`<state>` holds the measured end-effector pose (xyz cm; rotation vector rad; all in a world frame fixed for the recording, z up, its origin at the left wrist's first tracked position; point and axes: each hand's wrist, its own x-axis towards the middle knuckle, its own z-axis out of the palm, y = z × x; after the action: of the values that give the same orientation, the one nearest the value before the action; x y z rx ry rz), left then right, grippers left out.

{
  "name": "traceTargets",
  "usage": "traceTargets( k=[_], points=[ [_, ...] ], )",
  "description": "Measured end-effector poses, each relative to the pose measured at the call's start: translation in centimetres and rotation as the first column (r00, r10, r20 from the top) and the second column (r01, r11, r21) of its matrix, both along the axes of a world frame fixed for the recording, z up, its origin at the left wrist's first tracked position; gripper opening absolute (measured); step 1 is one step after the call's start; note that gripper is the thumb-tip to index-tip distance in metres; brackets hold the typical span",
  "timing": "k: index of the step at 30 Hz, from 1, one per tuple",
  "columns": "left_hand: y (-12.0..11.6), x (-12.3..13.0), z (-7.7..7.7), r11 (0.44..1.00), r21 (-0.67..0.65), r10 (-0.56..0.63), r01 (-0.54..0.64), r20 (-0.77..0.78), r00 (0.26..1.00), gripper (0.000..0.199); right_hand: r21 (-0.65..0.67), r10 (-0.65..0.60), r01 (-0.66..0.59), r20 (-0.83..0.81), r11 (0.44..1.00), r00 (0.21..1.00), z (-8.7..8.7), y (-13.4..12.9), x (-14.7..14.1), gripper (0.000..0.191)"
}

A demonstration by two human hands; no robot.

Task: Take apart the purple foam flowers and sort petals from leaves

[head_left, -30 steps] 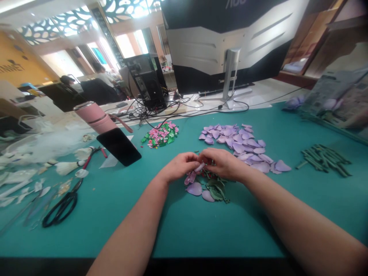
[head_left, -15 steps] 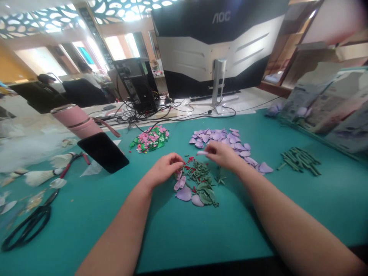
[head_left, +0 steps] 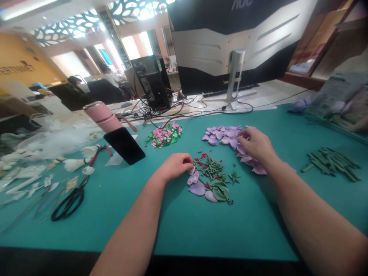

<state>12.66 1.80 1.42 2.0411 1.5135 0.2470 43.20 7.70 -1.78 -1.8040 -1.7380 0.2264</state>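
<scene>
Slanting from eleven o'clock down to five, a band of lilac petals (head_left: 220, 135) lies just beyond the green-and-red heap (head_left: 214, 166). The person's right hand (head_left: 257, 145), at two from that heap, has its thumb and fingers among the petals; from where I stand, I cannot tell whether they pinch one. At nine, the left hand (head_left: 176, 167) curls its fingers close together beside the pale pink pieces (head_left: 193, 177); what they may grip is hidden. Those narrow pieces lean towards one. Two larger loose petals (head_left: 197, 188) sit at six and seven. From there, plain green counter (head_left: 201, 230) runs to the near edge at six; another strip separates the petal band from the green stems (head_left: 330, 163) at three, most lying ten to four.
</scene>
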Motion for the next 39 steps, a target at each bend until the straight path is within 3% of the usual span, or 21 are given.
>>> traceTargets(
  k=[6,13,16,22,26,30,33,36,39],
  points=[
    [-0.7,0.7,0.5,0.996,-0.045,-0.074,0.072,-0.042,0.996,0.012,-0.037,0.147,-0.15,-0.07,0.988,0.987,0.9,-1.4,-2.0,0.021],
    [-1.1,2.0,0.6,0.989,0.004,-0.146,0.15,-0.227,0.963,0.014,-0.037,0.196,-0.198,-0.057,0.98,0.979,1.1,-1.6,-2.7,0.024],
    [-1.2,2.5,0.4,0.988,-0.015,-0.156,0.157,-0.239,0.958,0.01,-0.033,0.215,-0.218,-0.061,0.975,0.975,1.1,-1.8,-2.8,0.024],
    [-1.3,2.1,0.3,0.985,-0.151,-0.081,0.08,0.002,0.997,0.008,0.02,0.247,-0.246,-0.073,0.969,0.966,0.8,-1.7,-2.8,0.019],
    [-0.9,1.7,0.1,0.995,-0.102,0.032,-0.005,0.269,0.962,0.019,0.071,0.334,-0.327,-0.173,0.942,0.926,1.0,-2.2,-4.0,0.015],
    [-0.6,2.1,0.1,0.987,-0.107,0.158,-0.122,0.453,0.878,0.023,0.02,0.544,-0.593,-0.425,0.805,0.724,1.3,-4.3,-6.8,0.015],
    [-0.7,2.6,0.1,0.981,-0.084,0.191,-0.173,0.52,0.832,0.022,-0.015,0.589,-0.661,-0.437,0.75,0.679,1.2,-5.7,-8.4,0.018],
    [-0.7,2.8,-0.1,0.982,-0.118,0.187,-0.146,0.559,0.808,0.026,0.005,0.606,-0.659,-0.397,0.752,0.689,0.9,-5.6,-8.5,0.014],
    [-0.5,2.5,-0.3,0.98,-0.119,0.197,-0.156,0.575,0.794,0.032,0.027,0.544,-0.565,-0.311,0.825,0.779,0.7,-4.1,-7.0,0.013]
  ],
)
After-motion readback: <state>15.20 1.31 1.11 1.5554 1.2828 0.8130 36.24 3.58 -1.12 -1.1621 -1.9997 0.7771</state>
